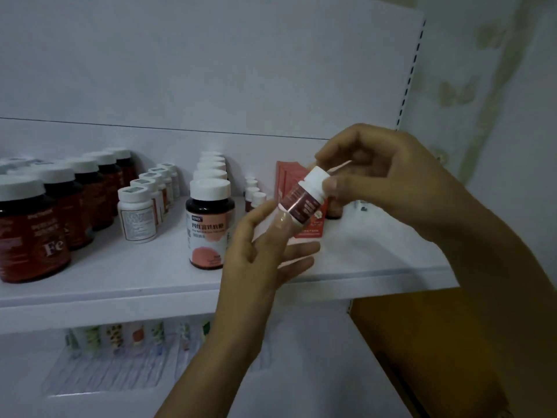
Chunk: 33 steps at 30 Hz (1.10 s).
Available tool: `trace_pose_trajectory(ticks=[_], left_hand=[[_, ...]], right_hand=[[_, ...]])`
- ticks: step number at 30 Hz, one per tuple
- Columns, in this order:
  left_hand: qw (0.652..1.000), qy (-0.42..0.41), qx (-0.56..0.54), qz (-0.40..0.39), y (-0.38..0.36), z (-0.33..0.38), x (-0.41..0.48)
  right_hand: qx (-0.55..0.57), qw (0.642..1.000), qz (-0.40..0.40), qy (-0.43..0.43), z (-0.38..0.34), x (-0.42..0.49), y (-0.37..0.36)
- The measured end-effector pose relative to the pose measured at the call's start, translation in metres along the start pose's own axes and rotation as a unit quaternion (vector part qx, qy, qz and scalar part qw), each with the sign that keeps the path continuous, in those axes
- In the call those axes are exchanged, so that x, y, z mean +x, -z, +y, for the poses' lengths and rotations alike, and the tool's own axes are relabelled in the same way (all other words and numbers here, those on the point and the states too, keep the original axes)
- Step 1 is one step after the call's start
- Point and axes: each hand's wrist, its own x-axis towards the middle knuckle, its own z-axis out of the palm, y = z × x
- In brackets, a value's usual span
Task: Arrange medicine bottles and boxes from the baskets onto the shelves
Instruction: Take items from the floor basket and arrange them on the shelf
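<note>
The small bottle [301, 203] is pinched at its cap by the right hand [385, 182], steadied by the spread left hand [259, 245]; it is best stood upright beside the red box [284, 176].

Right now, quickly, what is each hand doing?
Left hand: open, touching the base of the small white-capped, dark-red-labelled plastic bottle.
Right hand: closed, holding that bottle by its cap end.
</note>
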Motion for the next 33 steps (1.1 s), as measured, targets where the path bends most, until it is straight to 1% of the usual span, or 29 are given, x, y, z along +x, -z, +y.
trace_pose_trajectory(ticks=[2, 4, 6, 8, 10, 12, 14, 16, 18, 20, 21, 23, 27, 33], left_hand=[[0.999, 0.012, -0.04, -0.022, -0.002, 0.007, -0.006], [0.999, -0.005, -0.041, -0.025, -0.003, 0.008, -0.011], [0.998, -0.066, 0.016, -0.014, -0.005, 0.006, -0.015], [0.987, -0.142, 0.071, -0.006, -0.006, 0.003, -0.018], [0.974, -0.205, 0.1, 0.0, -0.005, 0.001, -0.019], [0.96, -0.252, 0.124, 0.005, -0.003, -0.002, -0.021], [0.95, -0.279, 0.141, 0.003, -0.001, -0.006, -0.022], [0.96, -0.25, 0.126, 0.004, -0.002, -0.007, -0.024], [0.979, -0.183, 0.085, 0.006, -0.003, -0.005, -0.027], [0.99, -0.126, 0.062, -0.016, -0.003, -0.002, -0.026], [0.991, -0.114, 0.059, -0.023, -0.004, 0.0, -0.026], [0.99, -0.124, 0.065, -0.007, -0.003, 0.002, -0.025], [0.975, -0.197, 0.094, 0.032, 0.001, 0.003, -0.025], [0.955, -0.261, 0.137, 0.04, 0.008, -0.009, -0.022]], right_hand=[[0.035, 0.999, -0.011, 0.024, 0.0, -0.017, 0.001], [0.051, 0.998, -0.011, 0.042, 0.001, -0.027, 0.002], [0.061, 0.997, -0.007, 0.05, 0.001, -0.032, 0.002], [0.073, 0.997, -0.002, 0.029, 0.002, -0.035, 0.0], [0.077, 0.997, -0.005, 0.005, 0.003, -0.037, -0.005], [0.083, 0.996, -0.017, -0.002, 0.003, -0.04, -0.009], [0.095, 0.995, -0.023, 0.0, 0.003, -0.042, -0.011], [0.105, 0.994, -0.029, 0.005, 0.004, -0.045, -0.011], [0.103, 0.994, -0.039, 0.021, 0.005, -0.046, -0.011], [0.103, 0.993, -0.056, 0.036, 0.006, -0.047, -0.012], [0.099, 0.992, -0.064, 0.04, 0.006, -0.047, -0.012], [0.083, 0.993, -0.07, 0.043, 0.006, -0.044, -0.014], [0.1, 0.994, -0.04, 0.016, 0.005, -0.038, -0.02], [0.093, 0.995, -0.047, -0.001, 0.005, -0.03, -0.025]])
